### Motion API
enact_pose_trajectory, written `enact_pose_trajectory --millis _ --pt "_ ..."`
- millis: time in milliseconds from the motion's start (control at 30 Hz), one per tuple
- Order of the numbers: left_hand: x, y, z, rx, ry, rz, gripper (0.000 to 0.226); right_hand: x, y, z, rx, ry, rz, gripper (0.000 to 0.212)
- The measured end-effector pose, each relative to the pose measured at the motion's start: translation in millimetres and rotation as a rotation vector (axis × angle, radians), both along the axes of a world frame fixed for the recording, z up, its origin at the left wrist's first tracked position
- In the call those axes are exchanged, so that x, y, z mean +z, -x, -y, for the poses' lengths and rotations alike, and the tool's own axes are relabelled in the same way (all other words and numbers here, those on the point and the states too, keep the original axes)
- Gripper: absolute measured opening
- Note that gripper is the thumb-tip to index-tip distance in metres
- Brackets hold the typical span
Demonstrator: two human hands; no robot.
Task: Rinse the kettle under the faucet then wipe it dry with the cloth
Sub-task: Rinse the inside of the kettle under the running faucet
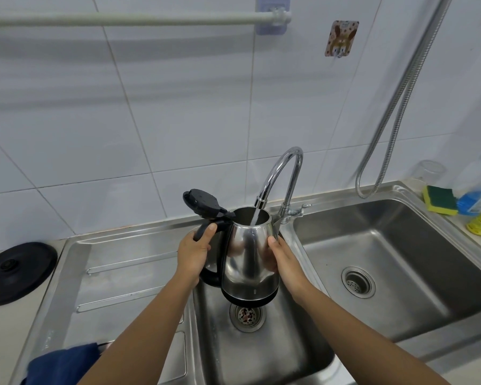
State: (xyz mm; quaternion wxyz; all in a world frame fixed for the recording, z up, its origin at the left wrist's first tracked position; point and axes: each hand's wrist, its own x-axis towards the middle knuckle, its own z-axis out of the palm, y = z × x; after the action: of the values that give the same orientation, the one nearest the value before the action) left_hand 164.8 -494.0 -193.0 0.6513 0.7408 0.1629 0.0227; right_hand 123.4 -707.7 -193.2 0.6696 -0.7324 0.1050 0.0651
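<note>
Now both hands grip the kettle (247,254) under the faucet (283,173): left hand (193,252) on handle, right hand (283,259) on body.

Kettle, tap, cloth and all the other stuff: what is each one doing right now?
kettle: held upright over the basin, filling
lid: flipped open
faucet: running into the kettle
left hand: gripping the handle
right hand: steadying the kettle's side
blue cloth: unused on the drainboard
kettle base: empty
sponge: lying by the sink
</note>
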Motion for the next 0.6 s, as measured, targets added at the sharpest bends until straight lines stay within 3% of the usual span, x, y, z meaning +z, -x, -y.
enact_pose_trajectory --millis 67,167,300,367,433,533,600 --pt "-2 1 3 0.013 -0.013 0.021 0.043 0 3 3 0.001 -0.009 0.019 0.074" --pt "-3 3 8 0.009 -0.016 0.010 0.050 -4 6 9 -0.026 -0.013 0.022 0.051" --pt "-2 5 13 0.001 -0.010 0.013 0.049 -3 -2 21 -0.194 -0.050 0.024 0.033" --pt "-1 6 15 0.001 -0.022 0.027 0.049 0 -21 39 -0.308 0.184 0.084 0.042" --pt "-1 7 18 0.004 -0.029 0.037 0.045 1 -46 59 -0.327 0.568 0.116 0.062" --pt "-2 7 22 0.010 -0.015 0.059 0.045 -12 -77 81 -0.163 1.062 0.067 0.079" --pt "-2 6 22 0.014 -0.006 0.066 0.051 -24 -89 88 -0.056 1.217 0.025 0.084"
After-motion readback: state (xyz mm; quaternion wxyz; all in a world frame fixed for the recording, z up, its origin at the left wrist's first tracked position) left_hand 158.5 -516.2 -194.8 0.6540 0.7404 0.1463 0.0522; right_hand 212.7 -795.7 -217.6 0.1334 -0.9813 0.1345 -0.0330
